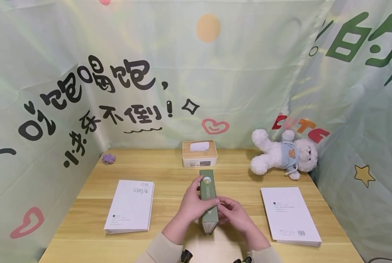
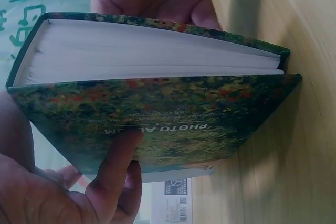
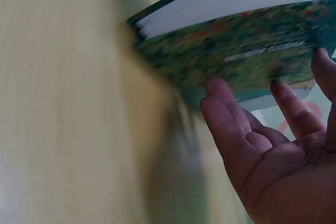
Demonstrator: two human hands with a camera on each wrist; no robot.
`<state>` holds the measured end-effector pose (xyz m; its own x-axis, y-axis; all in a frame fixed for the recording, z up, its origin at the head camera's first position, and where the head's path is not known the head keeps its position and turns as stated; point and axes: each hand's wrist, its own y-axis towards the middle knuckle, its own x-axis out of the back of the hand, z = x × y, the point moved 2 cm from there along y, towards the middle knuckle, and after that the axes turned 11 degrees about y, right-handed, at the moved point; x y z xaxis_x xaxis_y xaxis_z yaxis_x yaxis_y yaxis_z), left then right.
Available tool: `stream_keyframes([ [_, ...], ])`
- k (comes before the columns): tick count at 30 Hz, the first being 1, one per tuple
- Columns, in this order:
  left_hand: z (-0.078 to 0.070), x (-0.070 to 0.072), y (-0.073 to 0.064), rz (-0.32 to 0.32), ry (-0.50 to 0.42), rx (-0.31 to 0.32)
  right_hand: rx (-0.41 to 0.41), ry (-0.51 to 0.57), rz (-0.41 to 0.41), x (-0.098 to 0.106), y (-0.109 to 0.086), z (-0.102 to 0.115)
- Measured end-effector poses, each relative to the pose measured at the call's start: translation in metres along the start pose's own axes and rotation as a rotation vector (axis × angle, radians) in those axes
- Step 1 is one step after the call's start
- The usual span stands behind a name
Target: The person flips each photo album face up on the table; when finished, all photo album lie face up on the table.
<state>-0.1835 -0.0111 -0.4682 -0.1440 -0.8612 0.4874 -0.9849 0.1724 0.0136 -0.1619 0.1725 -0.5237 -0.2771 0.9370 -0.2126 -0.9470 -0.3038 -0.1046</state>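
Observation:
A thick green photo album [image 1: 207, 190] stands spine up in the middle of the wooden table. Its covers carry a red-flecked leafy print, and white page edges show in the left wrist view, where "PHOTO ALBUM" [image 2: 173, 129] reads upside down. My left hand [image 1: 194, 203] grips it, thumb across the spine and fingers along the left cover. On the other side, my right hand [image 1: 234, 214] touches the album near the spine, close to the left thumb. The right wrist view shows its loosely extended fingers [image 3: 296, 109] against the printed cover.
A white album [image 1: 130, 206] lies at the left, another white album [image 1: 289, 215] at the right. Behind the green one stands a tissue box [image 1: 199, 153]. A white plush bear [image 1: 281, 155] lies back right, and a small purple object [image 1: 108, 159] sits back left. Printed cloth [image 1: 169, 44] surrounds the table.

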Motion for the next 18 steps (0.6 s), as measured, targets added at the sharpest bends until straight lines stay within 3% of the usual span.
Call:
stream_keyframes([
  [10,0.0,-0.001,0.0,-0.018,0.008,0.016,-0.016,-0.014,0.003,0.002,0.002,-0.01],
  [18,0.011,-0.005,0.0,0.01,-0.192,0.063,-0.01,-0.071,-0.033,0.002,0.0,-0.002],
])
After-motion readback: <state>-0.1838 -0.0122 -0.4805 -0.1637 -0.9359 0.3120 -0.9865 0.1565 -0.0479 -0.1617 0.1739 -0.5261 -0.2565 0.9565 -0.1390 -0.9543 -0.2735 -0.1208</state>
